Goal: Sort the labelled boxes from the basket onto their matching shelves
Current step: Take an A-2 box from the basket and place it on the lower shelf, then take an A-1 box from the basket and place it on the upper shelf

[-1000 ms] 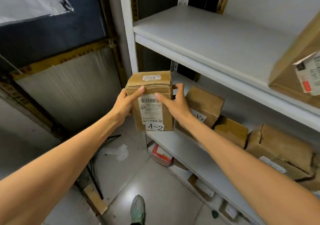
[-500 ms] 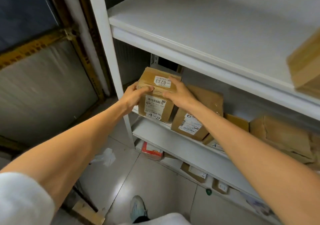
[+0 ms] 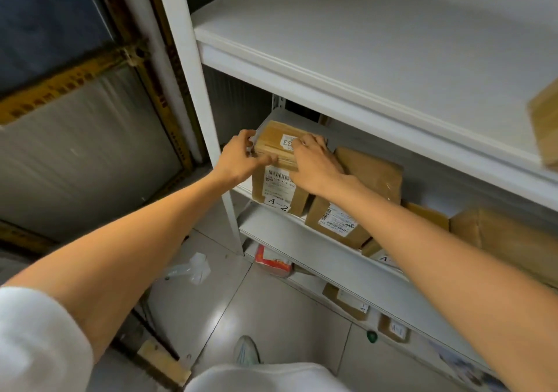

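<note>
The brown cardboard box [image 3: 279,169] tagged A-2 stands at the left end of the middle shelf [image 3: 302,231], beside the white upright. The left hand [image 3: 238,162] clasps its left top corner, fingers curled around the edge; the right hand [image 3: 315,166] lies over the top right edge, fingers bent down onto the taped lid. Half a second ago the box was tipped at the shelf's lip; now it sits further in, touching a neighbouring carton [image 3: 356,204] with a printed label. Both arms reach out nearly straight, a white sleeve [image 3: 39,340] at the left shoulder
</note>
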A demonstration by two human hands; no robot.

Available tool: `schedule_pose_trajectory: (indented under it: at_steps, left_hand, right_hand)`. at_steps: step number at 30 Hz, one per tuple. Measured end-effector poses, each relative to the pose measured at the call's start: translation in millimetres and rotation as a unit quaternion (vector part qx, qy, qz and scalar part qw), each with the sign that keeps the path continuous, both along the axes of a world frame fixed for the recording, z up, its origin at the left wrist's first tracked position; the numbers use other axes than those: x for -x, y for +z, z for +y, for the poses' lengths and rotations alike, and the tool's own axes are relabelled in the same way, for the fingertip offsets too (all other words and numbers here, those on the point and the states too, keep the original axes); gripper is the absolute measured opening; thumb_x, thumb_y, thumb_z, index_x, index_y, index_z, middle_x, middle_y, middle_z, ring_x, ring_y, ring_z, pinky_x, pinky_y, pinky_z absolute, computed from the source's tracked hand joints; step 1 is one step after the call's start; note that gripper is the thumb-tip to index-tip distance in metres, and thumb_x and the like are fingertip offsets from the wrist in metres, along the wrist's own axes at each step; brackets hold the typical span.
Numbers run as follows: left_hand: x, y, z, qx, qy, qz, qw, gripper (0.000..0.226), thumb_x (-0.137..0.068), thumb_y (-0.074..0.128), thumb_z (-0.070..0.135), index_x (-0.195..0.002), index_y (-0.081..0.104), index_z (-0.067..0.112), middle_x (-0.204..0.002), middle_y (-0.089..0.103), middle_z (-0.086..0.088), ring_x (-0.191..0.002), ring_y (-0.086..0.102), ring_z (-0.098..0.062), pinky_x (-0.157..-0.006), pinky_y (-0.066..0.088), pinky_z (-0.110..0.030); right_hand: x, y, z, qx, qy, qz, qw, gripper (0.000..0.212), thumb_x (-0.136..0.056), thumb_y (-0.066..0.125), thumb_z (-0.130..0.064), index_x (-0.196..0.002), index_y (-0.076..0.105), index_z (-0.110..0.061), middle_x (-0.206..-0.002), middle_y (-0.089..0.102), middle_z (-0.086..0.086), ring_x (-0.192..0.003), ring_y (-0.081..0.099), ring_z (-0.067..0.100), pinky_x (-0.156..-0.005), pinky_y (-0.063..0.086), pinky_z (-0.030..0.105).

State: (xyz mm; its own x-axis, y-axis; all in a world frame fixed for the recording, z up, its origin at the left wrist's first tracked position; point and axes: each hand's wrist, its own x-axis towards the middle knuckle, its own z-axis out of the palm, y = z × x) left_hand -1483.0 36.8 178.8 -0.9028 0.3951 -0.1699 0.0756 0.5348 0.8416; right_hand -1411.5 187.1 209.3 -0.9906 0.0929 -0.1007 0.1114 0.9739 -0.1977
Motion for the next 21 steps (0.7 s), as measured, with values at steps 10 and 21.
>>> schedule_pose_trajectory:
  at_steps: [10,21]
  left_hand:
    - [-67,52,-74,0.256,0.045,0.114,0.959,0.049,-0.081,0.073,0.036,-0.123,0.055,0.019,-0.119,0.064,-0.003,-0.103,0.063,-0.022,-0.091,0.054,-0.041]
    - [-300,66,-111,0.285,0.342,0.07,0.893,0.043,-0.079,0.072,0.043,-0.117,0.059,0.026,-0.107,0.065,0.007,-0.097,0.062,-0.015,-0.083,0.05,-0.034]
  right_hand:
    - [-18,18,-18,0.116,0.188,0.011,0.975,0.048,-0.085,0.067,-0.018,-0.129,0.049,-0.015,-0.124,0.052,0.005,-0.113,0.051,0.021,-0.083,0.042,0.025]
    - [-124,48,-80,0.127,0.474,-0.021,0.871,0.061,-0.082,0.071,-0.025,-0.136,0.046,-0.013,-0.131,0.055,0.007,-0.119,0.052,0.02,-0.092,0.044,0.029]
